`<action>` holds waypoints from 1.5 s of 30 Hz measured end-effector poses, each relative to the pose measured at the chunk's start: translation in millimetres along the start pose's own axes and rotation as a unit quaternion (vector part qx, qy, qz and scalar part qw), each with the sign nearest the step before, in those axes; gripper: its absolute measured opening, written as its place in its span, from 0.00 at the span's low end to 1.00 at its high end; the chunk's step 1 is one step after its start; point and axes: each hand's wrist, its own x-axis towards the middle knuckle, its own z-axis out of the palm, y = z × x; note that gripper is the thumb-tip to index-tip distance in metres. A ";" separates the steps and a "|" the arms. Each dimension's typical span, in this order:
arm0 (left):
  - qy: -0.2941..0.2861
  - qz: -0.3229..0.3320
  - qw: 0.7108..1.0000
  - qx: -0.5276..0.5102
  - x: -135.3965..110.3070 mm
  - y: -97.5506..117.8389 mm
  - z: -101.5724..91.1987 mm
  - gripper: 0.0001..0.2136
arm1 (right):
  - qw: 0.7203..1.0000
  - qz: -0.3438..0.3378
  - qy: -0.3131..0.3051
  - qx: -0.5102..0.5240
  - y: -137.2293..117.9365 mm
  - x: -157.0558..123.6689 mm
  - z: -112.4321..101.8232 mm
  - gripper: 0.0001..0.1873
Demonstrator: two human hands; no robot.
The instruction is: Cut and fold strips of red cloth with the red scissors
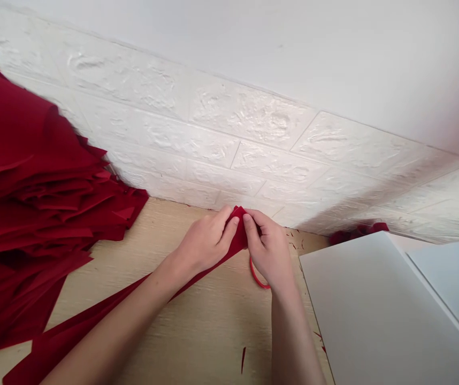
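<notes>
My left hand (205, 243) and my right hand (267, 248) meet near the wall, both with fingers closed on the end of a long red felt strip (93, 318). The strip runs from my fingertips back along my left forearm toward the lower left across the wooden table (213, 326). Where my fingers pinch it, the red felt is folded or bunched. A thin red cord or loop (257, 278) hangs below my right palm.
A large heap of red felt pieces (24, 203) lies at the left. A white board or box (374, 315) sits at the right, with more red felt (358, 231) behind it. A white brick-pattern wall (253, 139) closes the far side. Small red scraps (243, 359) dot the table.
</notes>
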 end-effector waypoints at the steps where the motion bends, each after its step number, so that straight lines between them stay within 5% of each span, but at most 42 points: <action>1: 0.006 0.000 1.000 0.000 0.1 0.0 0.3 0.11 | 1.000 -0.009 0.007 -0.005 0.4 -0.5 0.9 0.15; 16: 0.006 -0.009 0.999 -0.037 1.0 4.4 1.1 0.13 | 0.964 0.108 0.081 0.228 7.1 -10.2 7.5 0.11; 28: 0.012 0.013 1.000 -0.015 2.6 0.3 1.3 0.13 | 0.952 0.140 0.060 0.265 7.7 -5.6 9.0 0.14; 45: 0.003 0.034 0.999 0.012 2.6 0.3 1.0 0.12 | 0.969 0.138 0.036 0.202 2.4 -4.7 0.8 0.13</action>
